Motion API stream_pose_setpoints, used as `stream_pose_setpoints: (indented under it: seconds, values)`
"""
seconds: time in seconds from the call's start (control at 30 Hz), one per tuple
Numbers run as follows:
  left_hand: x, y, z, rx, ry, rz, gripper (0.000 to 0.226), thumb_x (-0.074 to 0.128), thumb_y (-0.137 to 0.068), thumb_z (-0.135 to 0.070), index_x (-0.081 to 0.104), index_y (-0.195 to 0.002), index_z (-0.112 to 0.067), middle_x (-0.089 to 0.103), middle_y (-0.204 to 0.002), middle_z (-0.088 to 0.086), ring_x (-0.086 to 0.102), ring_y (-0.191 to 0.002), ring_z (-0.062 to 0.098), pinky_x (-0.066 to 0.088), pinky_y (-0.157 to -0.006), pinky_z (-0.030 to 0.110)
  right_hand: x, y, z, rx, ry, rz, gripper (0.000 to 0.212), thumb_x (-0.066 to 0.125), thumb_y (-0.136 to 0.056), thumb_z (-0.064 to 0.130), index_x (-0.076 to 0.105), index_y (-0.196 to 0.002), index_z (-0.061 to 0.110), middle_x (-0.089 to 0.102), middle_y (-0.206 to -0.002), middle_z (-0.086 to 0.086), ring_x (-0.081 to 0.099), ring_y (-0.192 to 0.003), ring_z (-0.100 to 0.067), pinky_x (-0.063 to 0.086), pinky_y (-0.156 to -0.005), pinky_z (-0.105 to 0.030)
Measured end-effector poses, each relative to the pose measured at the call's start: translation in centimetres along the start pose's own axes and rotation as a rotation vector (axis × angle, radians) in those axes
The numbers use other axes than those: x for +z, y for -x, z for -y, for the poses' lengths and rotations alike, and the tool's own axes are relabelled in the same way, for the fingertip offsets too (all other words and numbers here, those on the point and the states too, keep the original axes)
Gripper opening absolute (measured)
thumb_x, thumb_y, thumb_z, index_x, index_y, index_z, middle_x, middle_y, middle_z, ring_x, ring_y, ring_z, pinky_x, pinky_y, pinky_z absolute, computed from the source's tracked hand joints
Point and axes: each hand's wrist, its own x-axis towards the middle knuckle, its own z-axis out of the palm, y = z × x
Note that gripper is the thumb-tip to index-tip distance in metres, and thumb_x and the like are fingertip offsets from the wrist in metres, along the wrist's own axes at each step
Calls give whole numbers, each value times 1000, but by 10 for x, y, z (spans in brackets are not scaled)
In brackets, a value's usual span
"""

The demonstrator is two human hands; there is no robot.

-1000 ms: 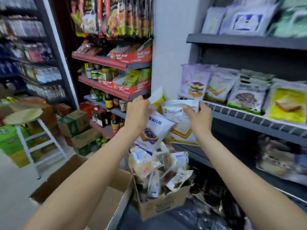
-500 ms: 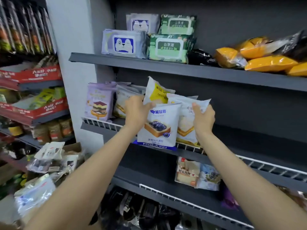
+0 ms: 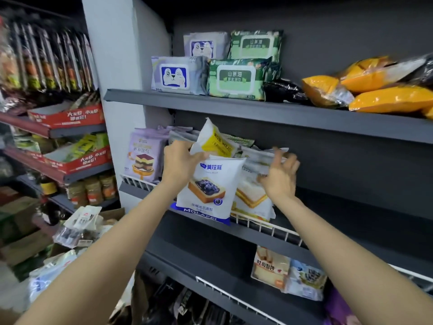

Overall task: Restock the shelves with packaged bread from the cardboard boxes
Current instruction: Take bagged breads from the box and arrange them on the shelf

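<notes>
1. Low on the left, loose clear-wrapped bread packets [image 3: 77, 227] lie heaped on a brown cardboard box [image 3: 112, 213].
2. On the lower dark grey shelf [image 3: 210, 266], behind its white wire rail, an orange-and-cream toast packet [image 3: 270, 268] stands touching a pale blue packet [image 3: 304, 279].
3. The left hand [image 3: 179, 161] grips the top left corner of a white soft plastic bread packet with a blueberry toast picture [image 3: 209, 188]; behind it, in the same grasp, is a white-and-yellow packet [image 3: 214, 141]. The blueberry packet hangs in front of the middle shelf's white wire rail [image 3: 264, 225], its blue bottom edge over the rail.
4. The right hand [image 3: 280, 175] has its fingers curled over the top of a white packet showing a sandwich slice [image 3: 251, 195], which stands on the middle shelf just right of the blueberry packet.
5. Farther left on that shelf stands a lilac packet with a layered cake picture [image 3: 143, 153].
6. The top grey shelf [image 3: 257, 112] carries lilac and green wet-wipe packs [image 3: 234, 78] and orange bagged loaves [image 3: 386, 97].
</notes>
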Motion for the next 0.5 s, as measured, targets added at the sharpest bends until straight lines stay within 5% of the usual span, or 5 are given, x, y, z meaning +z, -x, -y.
stream_pose_setpoints:
  seconds: [0.13, 0.27, 0.33, 0.43, 0.5]
  values:
    - [-11, -4, 11, -1, 37, -24, 40, 73, -80, -27, 46, -54, -12, 50, -54, 3, 37, -48, 14, 26, -41, 18, 14, -6, 48, -120, -419, 89, 79, 69, -84, 25, 22, -146, 14, 30, -148, -17, 30, -137, -31, 32, -111, -46]
    - [-34, -11, 28, 10, 38, -23, 27, 72, -81, -25, 65, -76, 1, 60, -63, -3, 51, -52, 7, 35, -43, 11, 52, -20, 82, 412, -965, 481, 129, 78, -37, 73, 33, -143, 14, 49, -140, -14, 50, -126, -31, 44, -102, -47]
    - [-47, -17, 38, 29, 61, -3, 16, 72, -82, -20, 68, -83, -4, 62, -74, -12, 56, -53, -9, 40, -50, 3, 66, -22, 94, 512, -1058, 608, 102, 80, -49, 64, 46, -130, 12, 64, -117, -10, 63, -102, -26, 53, -77, -37]
    - [-61, -33, 59, 20, 72, 17, 14, 73, -81, -19, 69, -85, -6, 63, -83, -7, 54, -56, -8, 40, -51, 2, 84, -22, 117, 530, -1144, 597, 17, 65, -85, 19, 52, -95, 13, 61, -57, 1, 50, -42, -10, 30, -39, -16]
    - [-69, -48, 75, -29, 67, 28, 12, 72, -82, -19, 63, -80, -12, 59, -74, -5, 49, -56, -4, 37, -46, 5, 99, -28, 129, 509, -1161, 535, 16, 61, -88, 10, 50, -78, 16, 58, -56, 1, 46, -39, -7, 31, -39, -18]
